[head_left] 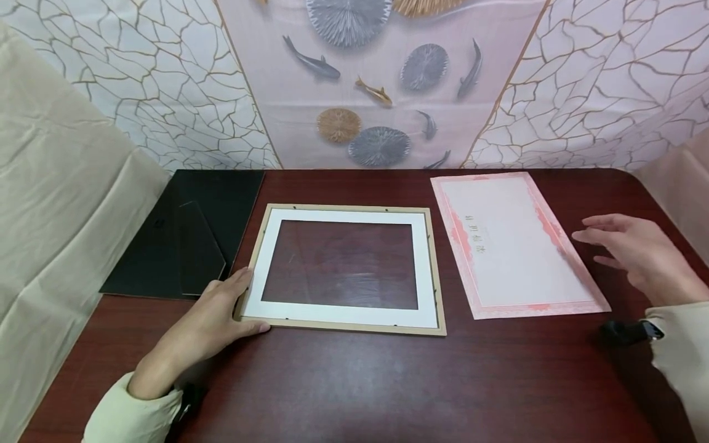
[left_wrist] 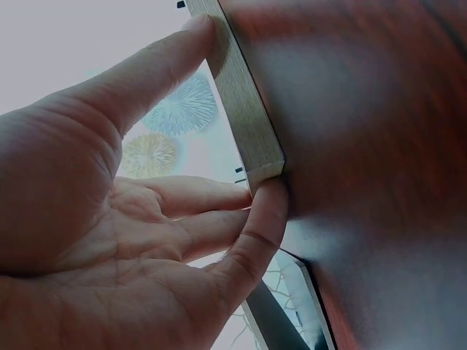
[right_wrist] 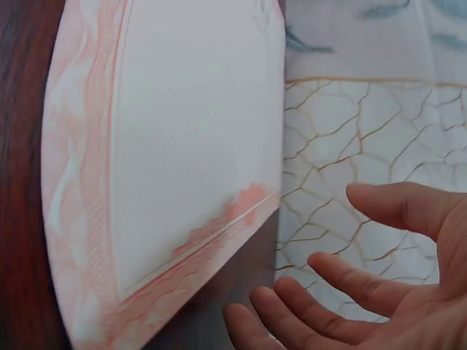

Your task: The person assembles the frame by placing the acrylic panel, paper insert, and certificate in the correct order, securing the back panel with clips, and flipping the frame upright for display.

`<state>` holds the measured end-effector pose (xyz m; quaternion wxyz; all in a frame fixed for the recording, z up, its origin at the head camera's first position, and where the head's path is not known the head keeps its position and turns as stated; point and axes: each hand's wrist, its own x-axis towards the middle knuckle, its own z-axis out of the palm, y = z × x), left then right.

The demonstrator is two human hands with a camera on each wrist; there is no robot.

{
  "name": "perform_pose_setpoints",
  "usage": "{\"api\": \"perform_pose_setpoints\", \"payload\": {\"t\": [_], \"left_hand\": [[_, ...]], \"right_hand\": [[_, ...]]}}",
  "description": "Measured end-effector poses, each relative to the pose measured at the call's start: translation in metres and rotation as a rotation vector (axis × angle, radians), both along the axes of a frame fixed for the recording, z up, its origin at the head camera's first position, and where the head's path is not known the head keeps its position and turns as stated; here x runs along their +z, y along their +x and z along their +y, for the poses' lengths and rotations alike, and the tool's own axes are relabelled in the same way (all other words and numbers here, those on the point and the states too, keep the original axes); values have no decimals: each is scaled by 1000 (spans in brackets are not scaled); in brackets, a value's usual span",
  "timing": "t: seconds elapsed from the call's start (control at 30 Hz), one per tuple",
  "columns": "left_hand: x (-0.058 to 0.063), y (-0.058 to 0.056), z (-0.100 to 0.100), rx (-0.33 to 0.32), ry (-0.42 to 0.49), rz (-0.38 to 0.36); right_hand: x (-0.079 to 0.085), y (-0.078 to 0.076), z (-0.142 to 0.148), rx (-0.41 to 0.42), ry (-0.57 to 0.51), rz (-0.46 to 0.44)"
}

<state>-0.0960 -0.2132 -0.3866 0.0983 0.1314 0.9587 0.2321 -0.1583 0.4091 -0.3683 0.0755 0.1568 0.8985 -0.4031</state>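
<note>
A wooden picture frame (head_left: 440, 295) lies face down in the middle of the table, a white mat (head_left: 340, 312) set inside its rim. My left hand (head_left: 213, 317) grips the frame's near left corner. In the left wrist view, the thumb lies along one edge and the fingertips meet the corner from the adjoining side. To the right of the frame is a certificate sheet (head_left: 520, 246) with a pink patterned border and a few gold characters. My right hand (head_left: 637, 249) hovers by the sheet's right edge, fingers loosely spread and holding nothing. The right wrist view shows the same hand (right_wrist: 357, 284) apart from the paper.
A black backing board (head_left: 144, 240) with its stand leg (head_left: 199, 252) lies at the left of the dark red table (head_left: 354, 381). Patterned cloth (head_left: 354, 80) hangs behind the table, and plain cream cloth (head_left: 50, 184) borders the left side.
</note>
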Motion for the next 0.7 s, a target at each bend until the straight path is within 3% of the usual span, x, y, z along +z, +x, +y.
{"api": "perform_pose_setpoints", "payload": {"t": [0.27, 0.47, 0.6, 0.7], "left_hand": [[-1, -1, 0, -4, 4, 11], [-1, -1, 1, -5, -1, 11], [-1, -1, 2, -6, -1, 10], [-1, -1, 1, -5, -2, 12]], "right_hand": [[-2, -2, 1, 68, -160, -24], [-4, -4, -12, 106, -163, -37], [-3, -4, -17, 109, -157, -42], [-1, -5, -17, 83, -254, -42]]}}
